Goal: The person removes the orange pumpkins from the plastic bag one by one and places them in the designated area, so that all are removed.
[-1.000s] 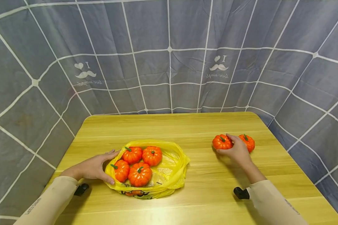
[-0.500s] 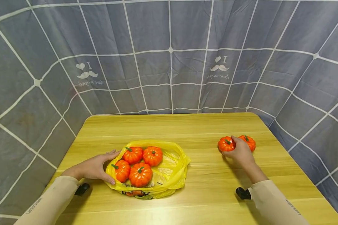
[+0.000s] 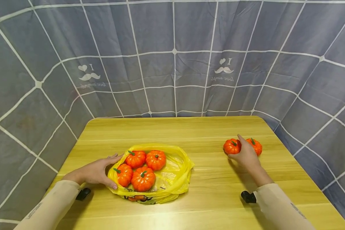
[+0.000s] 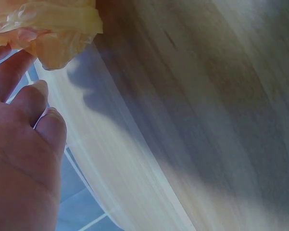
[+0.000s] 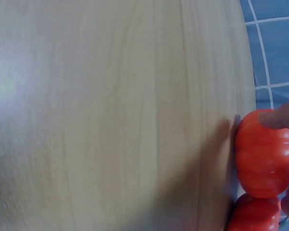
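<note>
My left hand (image 3: pixel 96 171) rests against the left side of a yellow plastic bag (image 3: pixel 175 188), thumb and fingers spread along its rim. Several glossy orange pumpkins (image 3: pixel 143 179) with green stems sit inside the wide-mouthed bag. In the left wrist view, fingers (image 4: pixel 31 98) touch the crumpled bag (image 4: pixel 62 43). At the table's right side, my right hand (image 3: pixel 245 156) spans a small pumpkin (image 3: pixel 231 146), index finger raised and straight, thumb at its near side. Another pumpkin (image 3: pixel 255 147) stands just right of it, partly behind the hand. In the right wrist view, the thumb (image 5: pixel 279 117) overlaps the upper pumpkin (image 5: pixel 262 154).
The wooden table (image 3: pixel 207 204) has rounded far corners. A grey curtain (image 3: pixel 189 70) with white grid lines encloses its far side and both flanks. Black wrist-mounted pieces (image 3: pixel 248 197) show beneath the sleeves.
The pumpkin at my right hand has shifted right, closer to the other one, and the right index finger has straightened off it. My left hand and the bag stay put.
</note>
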Tool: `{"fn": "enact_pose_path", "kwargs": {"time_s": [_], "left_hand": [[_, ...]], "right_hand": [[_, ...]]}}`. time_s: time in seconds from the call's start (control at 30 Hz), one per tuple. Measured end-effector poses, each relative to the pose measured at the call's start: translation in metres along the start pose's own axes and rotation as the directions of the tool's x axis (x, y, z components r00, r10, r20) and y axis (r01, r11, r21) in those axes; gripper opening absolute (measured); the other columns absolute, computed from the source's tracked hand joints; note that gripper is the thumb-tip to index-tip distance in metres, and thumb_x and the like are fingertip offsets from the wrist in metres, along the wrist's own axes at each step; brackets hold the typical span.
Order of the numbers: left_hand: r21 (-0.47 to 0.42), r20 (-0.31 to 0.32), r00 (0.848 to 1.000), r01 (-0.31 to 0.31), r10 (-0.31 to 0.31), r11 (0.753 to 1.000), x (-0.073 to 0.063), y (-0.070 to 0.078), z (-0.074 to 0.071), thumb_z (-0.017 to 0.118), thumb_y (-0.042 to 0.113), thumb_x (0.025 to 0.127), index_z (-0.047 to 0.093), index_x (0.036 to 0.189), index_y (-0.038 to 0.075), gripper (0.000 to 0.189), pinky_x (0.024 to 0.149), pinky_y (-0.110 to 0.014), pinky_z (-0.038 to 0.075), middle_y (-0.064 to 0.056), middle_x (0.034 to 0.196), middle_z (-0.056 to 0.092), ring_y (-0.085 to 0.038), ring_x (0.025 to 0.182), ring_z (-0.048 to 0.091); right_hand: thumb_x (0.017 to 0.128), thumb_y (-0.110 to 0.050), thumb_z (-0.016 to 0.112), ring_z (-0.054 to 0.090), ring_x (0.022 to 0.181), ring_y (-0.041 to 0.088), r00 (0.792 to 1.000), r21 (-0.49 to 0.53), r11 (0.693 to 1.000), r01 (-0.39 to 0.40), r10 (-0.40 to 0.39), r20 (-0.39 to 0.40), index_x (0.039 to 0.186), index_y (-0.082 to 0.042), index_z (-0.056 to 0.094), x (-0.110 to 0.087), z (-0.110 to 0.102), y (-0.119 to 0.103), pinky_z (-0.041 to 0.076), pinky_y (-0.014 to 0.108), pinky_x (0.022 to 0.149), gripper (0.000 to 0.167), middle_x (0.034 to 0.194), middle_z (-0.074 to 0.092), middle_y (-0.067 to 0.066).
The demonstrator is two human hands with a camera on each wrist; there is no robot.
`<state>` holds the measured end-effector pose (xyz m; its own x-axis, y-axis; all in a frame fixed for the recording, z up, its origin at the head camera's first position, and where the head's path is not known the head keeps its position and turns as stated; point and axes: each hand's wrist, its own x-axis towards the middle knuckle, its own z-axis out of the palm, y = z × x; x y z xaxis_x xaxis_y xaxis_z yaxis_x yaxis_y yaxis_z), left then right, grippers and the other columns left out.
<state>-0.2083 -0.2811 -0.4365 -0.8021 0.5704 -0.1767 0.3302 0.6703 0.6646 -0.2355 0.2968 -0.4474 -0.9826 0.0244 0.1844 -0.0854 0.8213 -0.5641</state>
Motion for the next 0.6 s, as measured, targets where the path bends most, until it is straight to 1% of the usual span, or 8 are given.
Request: {"fn": "enact_pose_path", "kwargs": {"time_s": [0.1, 0.17, 0.23, 0.3, 0.43, 0.5, 0.6], "left_hand": [[0.002, 0.0, 1.0, -0.004, 0.004, 1.0, 0.001, -0.001, 0.0, 0.094, 0.041, 0.068, 0.028, 0.157, -0.003, 0.118, 0.106, -0.078, 0.011, -0.034, 0.16, 0.015, -0.06, 0.143, 0.008], [0.011, -0.004, 1.0, -0.009, 0.009, 1.0, 0.001, -0.001, 0.0, 0.093, 0.043, 0.068, 0.028, 0.157, -0.002, 0.119, 0.106, -0.078, 0.012, -0.035, 0.159, 0.015, -0.06, 0.143, 0.009], [0.014, -0.008, 1.0, -0.007, 0.007, 1.0, 0.001, -0.002, -0.001, 0.093, 0.043, 0.068, 0.028, 0.157, -0.002, 0.119, 0.106, -0.078, 0.012, -0.035, 0.159, 0.015, -0.06, 0.143, 0.009], [0.018, -0.011, 1.0, -0.006, 0.006, 1.0, 0.002, -0.001, -0.001, 0.093, 0.043, 0.067, 0.029, 0.157, -0.001, 0.119, 0.106, -0.078, 0.012, -0.035, 0.159, 0.016, -0.061, 0.142, 0.01], [0.023, -0.011, 1.0, -0.011, 0.011, 1.0, 0.003, -0.001, -0.001, 0.094, 0.042, 0.067, 0.029, 0.157, -0.002, 0.119, 0.105, -0.078, 0.014, -0.036, 0.159, 0.016, -0.062, 0.142, 0.011], [0.021, -0.014, 1.0, -0.016, 0.017, 1.0, 0.003, -0.002, 0.0, 0.094, 0.042, 0.067, 0.029, 0.157, -0.002, 0.119, 0.105, -0.078, 0.014, -0.037, 0.158, 0.016, -0.061, 0.142, 0.011], [0.008, -0.016, 1.0, -0.017, 0.017, 1.0, 0.002, -0.003, 0.002, 0.093, 0.044, 0.066, 0.029, 0.157, -0.001, 0.12, 0.106, -0.077, 0.013, -0.037, 0.158, 0.017, -0.059, 0.143, 0.012]], "right_hand": [[0.073, -0.025, 0.092, 0.04, 0.131, 0.055, 0.997, 0.053, 0.998, 0.027, -0.023, -0.069, 0.155, 0.004, 0.029, 0.0, -0.001, -0.004, 0.033, 0.069, 0.104, 0.108, 0.148, 0.04, 0.034], [0.069, -0.037, 0.094, 0.034, 0.137, 0.053, 0.993, 0.091, 0.995, 0.049, -0.039, -0.11, 0.159, -0.004, 0.026, 0.001, -0.001, -0.009, 0.031, 0.071, 0.104, 0.118, 0.154, 0.035, 0.029], [0.064, -0.046, 0.095, 0.029, 0.141, 0.051, 0.99, 0.128, 0.99, 0.06, -0.042, -0.133, 0.162, -0.013, 0.022, 0.003, -0.001, -0.014, 0.028, 0.074, 0.104, 0.127, 0.159, 0.03, 0.024], [0.063, -0.047, 0.096, 0.028, 0.143, 0.049, 0.99, 0.154, 0.985, 0.07, -0.05, -0.133, 0.163, -0.016, 0.02, 0.004, -0.001, -0.021, 0.028, 0.073, 0.105, 0.129, 0.161, 0.028, 0.022], [0.064, -0.046, 0.095, 0.027, 0.144, 0.048, 0.991, 0.181, 0.98, 0.08, -0.059, -0.118, 0.163, -0.015, 0.021, 0.003, 0.002, -0.029, 0.028, 0.07, 0.107, 0.128, 0.161, 0.027, 0.021], [0.065, -0.045, 0.095, 0.028, 0.144, 0.047, 0.992, 0.204, 0.975, 0.087, -0.065, -0.11, 0.162, -0.014, 0.022, 0.002, 0.007, -0.032, 0.028, 0.068, 0.109, 0.126, 0.161, 0.028, 0.02], [0.066, -0.044, 0.095, 0.03, 0.144, 0.043, 0.993, 0.255, 0.962, 0.096, -0.076, -0.088, 0.161, -0.013, 0.024, -0.003, 0.021, -0.037, 0.029, 0.065, 0.11, 0.123, 0.161, 0.031, 0.017]]}}
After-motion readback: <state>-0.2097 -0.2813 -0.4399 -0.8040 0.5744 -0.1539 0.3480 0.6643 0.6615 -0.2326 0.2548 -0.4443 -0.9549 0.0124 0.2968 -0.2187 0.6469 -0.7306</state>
